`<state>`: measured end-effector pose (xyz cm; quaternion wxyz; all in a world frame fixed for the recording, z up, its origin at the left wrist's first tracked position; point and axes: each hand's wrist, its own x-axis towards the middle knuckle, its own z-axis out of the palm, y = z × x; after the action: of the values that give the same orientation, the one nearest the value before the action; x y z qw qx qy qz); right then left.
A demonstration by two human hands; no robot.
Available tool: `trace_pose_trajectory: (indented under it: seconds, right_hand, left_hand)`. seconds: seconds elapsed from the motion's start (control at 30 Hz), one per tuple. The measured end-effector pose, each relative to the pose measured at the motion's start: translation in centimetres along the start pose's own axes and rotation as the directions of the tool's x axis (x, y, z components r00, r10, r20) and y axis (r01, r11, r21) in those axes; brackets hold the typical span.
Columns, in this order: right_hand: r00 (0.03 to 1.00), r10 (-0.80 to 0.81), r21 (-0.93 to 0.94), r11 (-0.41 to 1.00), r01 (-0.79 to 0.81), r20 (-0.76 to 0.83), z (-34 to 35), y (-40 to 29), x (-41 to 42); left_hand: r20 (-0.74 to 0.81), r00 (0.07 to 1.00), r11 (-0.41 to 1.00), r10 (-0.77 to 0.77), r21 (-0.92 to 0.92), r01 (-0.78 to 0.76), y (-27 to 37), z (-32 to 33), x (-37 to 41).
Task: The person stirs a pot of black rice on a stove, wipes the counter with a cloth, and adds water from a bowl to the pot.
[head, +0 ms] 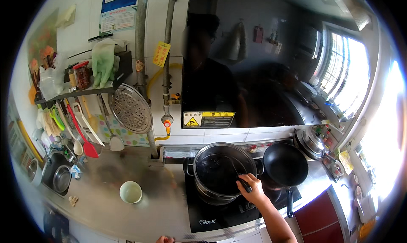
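My right hand (251, 187) is closed around the black handle of a ladle (245, 184). The ladle's thin metal stem reaches down into a large steel pot (199, 184), and its lower end is hidden in dark liquid. The pot stands on the left side of a black gas cooktop (206, 214). At the counter's front edge only a small part of my left hand (165, 239) shows, low in the picture; what its fingers do is cut off. A pale green bowl (130, 192) sits on the steel counter, left of the cooktop.
A black frying pan (285, 165) is on the right burner, its handle pointing towards me. The dark range hood (254, 83) overhangs the back. Utensils hang under a shelf (89, 91) at left, near a round steamer plate (131, 109). A sink (54, 169) lies far left.
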<state>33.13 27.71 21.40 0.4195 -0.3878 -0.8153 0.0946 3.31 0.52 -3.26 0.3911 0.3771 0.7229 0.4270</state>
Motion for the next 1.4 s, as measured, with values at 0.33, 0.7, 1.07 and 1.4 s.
trace_pose_trajectory:
  seconds: [0.33, 0.7, 1.07, 1.4]
  right_hand:
    - [0.778, 0.620, 0.621, 0.574, -0.535, 0.097, -0.1, 0.9, 0.2]
    - [0.694, 0.719, 0.819, 0.376, -0.433, 0.036, -3.6, -0.8, -1.1]
    - [0.984, 0.147, 0.193, 0.973, -0.125, -0.101, -5.0, -1.9, 0.0]
    - [0.947, -0.098, -0.110, 0.984, 0.137, 0.307, -3.8, 0.2, -0.6]
  left_hand:
    - [-0.043, 0.999, 0.998, 0.014, 0.068, -0.011, -0.3, 0.1, -0.4]
    - [0.018, 0.997, 0.996, 0.076, 0.043, -0.077, -0.6, 0.7, 0.9]
    - [0.133, 0.986, 0.960, -0.102, -0.248, 0.132, 2.3, 0.9, 0.6]
    - [0.140, 0.979, 0.961, -0.151, -0.211, 0.178, 3.6, 1.3, -0.1]
